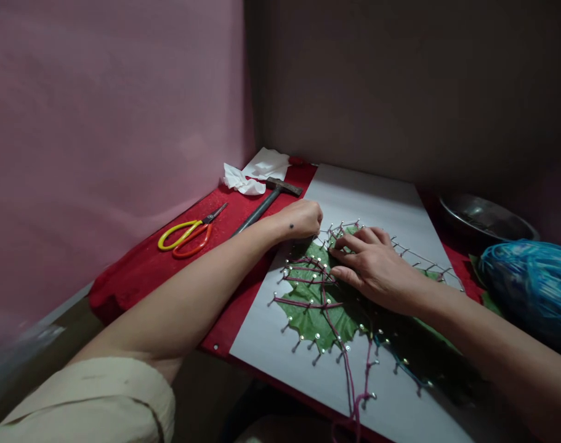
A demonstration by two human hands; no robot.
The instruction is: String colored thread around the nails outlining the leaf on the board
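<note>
My left hand is closed in a fist beside the upper left edge of a green leaf. What its fingers hold is hidden; a thin strand shows between it and the nearby nails. My right hand lies over the leaf, fingers apart and thumb stretched out, fingertips close to the nails. The leaf lies on a white board, ringed by several upright nails. Purple yarn winds between nails on the leaf and trails over the board's near edge. Blue yarn runs along nails at the lower right.
Left of the board, on red cloth, lie scissors with yellow and orange handles, a hammer and crumpled white paper. A metal bowl and a ball of blue yarn stand at right. Walls rise behind and at left.
</note>
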